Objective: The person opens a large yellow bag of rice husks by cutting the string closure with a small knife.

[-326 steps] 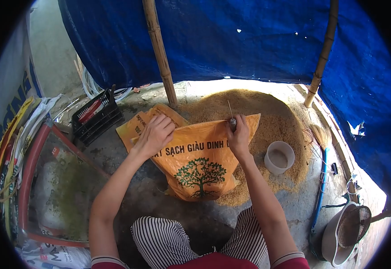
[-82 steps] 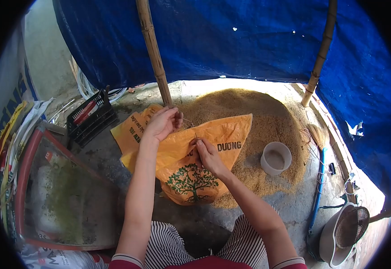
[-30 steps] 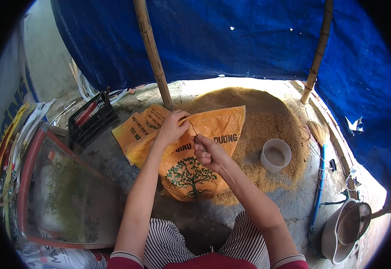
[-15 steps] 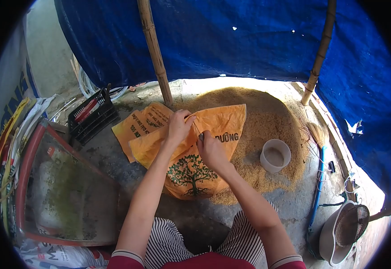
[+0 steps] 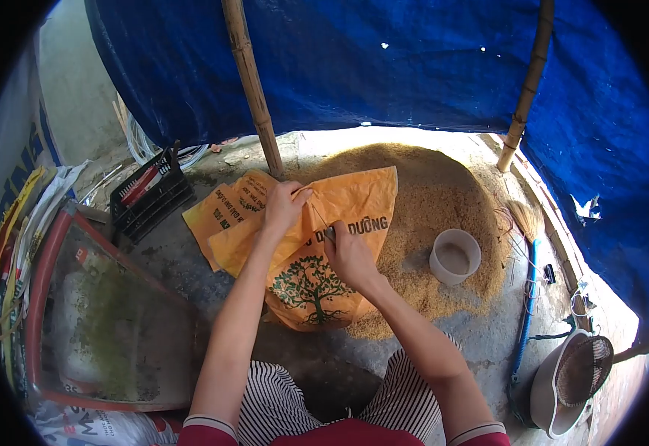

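An orange woven sack (image 5: 324, 260) with a green tree print and black lettering lies spread in front of me, over the edge of a grain pile (image 5: 443, 193). My left hand (image 5: 286, 208) is closed on the sack's upper edge, pinching the fabric. Lower and to the right, my right hand (image 5: 352, 256) is closed around a small dark tool (image 5: 330, 235), its kind mostly hidden by the fingers. A thin line, perhaps thread, runs between the two hands across the sack. Under the left forearm, more orange sack material (image 5: 224, 212) lies on the floor.
A white tub (image 5: 454, 256) sits in the grain. A black crate (image 5: 153, 189) and a red-rimmed bin (image 5: 56, 267) are on the left. To the right are a blue-handled broom (image 5: 530, 297), a pale basin (image 5: 551, 386) and a sieve (image 5: 583, 372). Bamboo poles (image 5: 250, 82) stand before a blue tarp (image 5: 384, 67).
My right hand has moved slightly down and away from my left hand, and the line between them shows longer. The sack's lettering is more exposed. The whole view has shifted slightly.
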Demonstrator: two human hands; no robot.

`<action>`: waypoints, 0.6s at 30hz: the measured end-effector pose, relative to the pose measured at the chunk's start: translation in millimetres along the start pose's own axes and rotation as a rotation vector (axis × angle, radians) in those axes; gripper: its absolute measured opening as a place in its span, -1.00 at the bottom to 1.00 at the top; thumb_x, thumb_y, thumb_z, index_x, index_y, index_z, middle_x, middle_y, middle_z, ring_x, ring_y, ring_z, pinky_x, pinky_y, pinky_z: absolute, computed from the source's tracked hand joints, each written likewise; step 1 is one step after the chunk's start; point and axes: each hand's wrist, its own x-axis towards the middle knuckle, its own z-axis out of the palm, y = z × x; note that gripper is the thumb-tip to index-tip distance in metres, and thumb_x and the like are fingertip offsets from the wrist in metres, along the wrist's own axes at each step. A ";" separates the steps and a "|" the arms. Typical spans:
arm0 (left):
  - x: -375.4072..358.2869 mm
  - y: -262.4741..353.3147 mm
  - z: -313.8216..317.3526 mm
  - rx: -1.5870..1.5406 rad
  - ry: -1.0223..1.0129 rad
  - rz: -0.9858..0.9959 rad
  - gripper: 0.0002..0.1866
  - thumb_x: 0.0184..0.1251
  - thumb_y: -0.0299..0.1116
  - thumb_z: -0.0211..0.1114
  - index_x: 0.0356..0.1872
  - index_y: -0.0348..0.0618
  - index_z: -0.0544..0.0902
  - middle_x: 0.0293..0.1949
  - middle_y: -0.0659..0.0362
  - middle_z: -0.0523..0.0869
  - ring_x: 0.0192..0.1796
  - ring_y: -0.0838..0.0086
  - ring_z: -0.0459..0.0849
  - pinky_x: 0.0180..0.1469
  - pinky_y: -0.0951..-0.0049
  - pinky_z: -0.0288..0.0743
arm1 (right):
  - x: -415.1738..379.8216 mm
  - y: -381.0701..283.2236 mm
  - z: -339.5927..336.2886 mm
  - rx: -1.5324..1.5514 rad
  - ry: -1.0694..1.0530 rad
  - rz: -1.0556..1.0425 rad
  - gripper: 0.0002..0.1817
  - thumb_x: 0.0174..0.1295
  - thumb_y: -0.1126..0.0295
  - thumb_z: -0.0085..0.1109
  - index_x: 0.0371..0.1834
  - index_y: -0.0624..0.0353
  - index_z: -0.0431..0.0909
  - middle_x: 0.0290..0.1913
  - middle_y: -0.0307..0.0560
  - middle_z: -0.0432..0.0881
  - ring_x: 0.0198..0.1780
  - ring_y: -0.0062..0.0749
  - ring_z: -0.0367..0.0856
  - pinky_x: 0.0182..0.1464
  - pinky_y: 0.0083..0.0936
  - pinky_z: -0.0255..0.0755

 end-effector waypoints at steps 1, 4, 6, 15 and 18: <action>0.4 8.4 -8.2 -0.023 -0.068 -0.062 -0.69 0.18 -0.23 0.29 -0.34 -0.36 0.66 -0.38 -0.10 0.67 -0.31 0.07 0.63 -0.19 0.25 0.46 | 2.0 4.8 1.0 0.015 0.044 -0.056 -0.77 0.28 0.35 -0.03 -0.24 0.35 0.35 -0.49 0.32 0.53 -0.57 0.13 0.51 -0.51 -0.17 0.39; 1.8 17.0 -21.4 -0.028 -0.169 -0.101 -0.69 0.19 -0.23 0.28 -0.33 -0.35 0.66 -0.38 -0.06 0.66 -0.27 0.11 0.63 -0.16 0.27 0.46 | 6.0 -1.5 -12.7 0.288 -0.077 0.057 -0.75 0.33 0.30 -0.10 -0.24 0.33 0.36 -0.60 0.09 0.50 -0.67 -0.15 0.49 -0.59 -0.29 0.37; 3.8 8.8 -21.5 -0.032 -0.173 -0.061 -0.70 0.19 -0.23 0.28 -0.31 -0.35 0.66 -0.36 -0.03 0.65 -0.24 0.14 0.63 -0.15 0.29 0.46 | 9.5 -3.2 -19.0 0.536 -0.235 0.233 -0.72 0.34 0.27 -0.13 -0.24 0.33 0.37 -0.66 -0.02 0.46 -0.70 -0.30 0.48 -0.63 -0.34 0.35; 4.2 -1.1 -11.1 -0.125 -0.164 -0.061 -0.71 0.23 -0.27 0.26 -0.23 -0.33 0.65 -0.35 0.05 0.67 -0.23 0.33 0.63 -0.12 0.36 0.46 | 6.5 -6.6 -11.0 0.963 -0.296 0.405 -0.75 0.35 0.24 -0.13 -0.21 0.21 0.39 -0.64 -0.26 0.33 -0.72 -0.58 0.30 -0.68 -0.55 0.25; 5.4 -0.8 -12.8 -0.143 -0.238 -0.120 -0.71 0.25 -0.28 0.25 -0.20 -0.36 0.64 -0.38 0.10 0.70 -0.28 0.49 0.62 -0.16 0.42 0.45 | 2.0 -11.3 -6.7 1.112 -0.291 0.458 -0.77 0.34 0.25 -0.13 -0.22 0.21 0.39 -0.67 -0.29 0.30 -0.76 -0.59 0.25 -0.73 -0.57 0.19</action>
